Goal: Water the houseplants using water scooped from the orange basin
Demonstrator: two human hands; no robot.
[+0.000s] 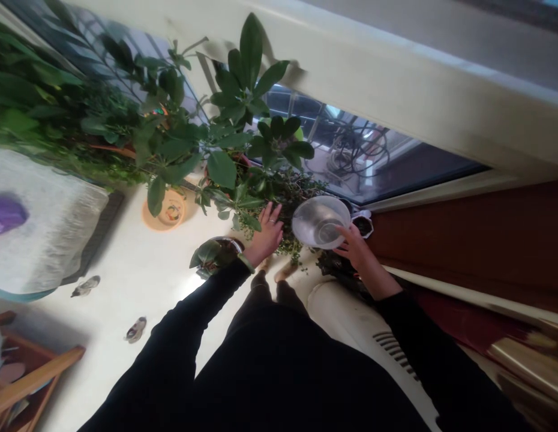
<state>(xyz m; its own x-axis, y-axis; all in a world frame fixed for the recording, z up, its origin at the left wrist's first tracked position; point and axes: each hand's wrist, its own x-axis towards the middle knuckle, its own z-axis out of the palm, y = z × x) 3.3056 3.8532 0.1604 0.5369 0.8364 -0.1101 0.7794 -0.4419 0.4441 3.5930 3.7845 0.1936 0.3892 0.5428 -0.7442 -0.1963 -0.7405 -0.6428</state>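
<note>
A clear plastic bowl point(321, 219) is gripped at its right rim by my right hand point(353, 245), above small trailing greenery. Whether water is in the bowl I cannot make out. My left hand point(266, 234) is at the edge of a low leafy plant point(290, 198), fingers stretched out and holding nothing visible. A ring is on one finger and a pale green bangle circles the wrist. Below that forearm stands a potted plant point(211, 255) with broad leaves. Tall dark-green foliage point(220, 162) rises to the upper left of my hands.
A window point(351, 150) with coiled cables behind it is ahead. An orange basin point(164, 210) rests on the floor at left, near a cloth-covered table point(49, 216). Slippers point(135, 330) lie on the floor. A white slotted appliance point(360, 324) stands close at right, and a small white pot point(363, 224) sits beside the bowl.
</note>
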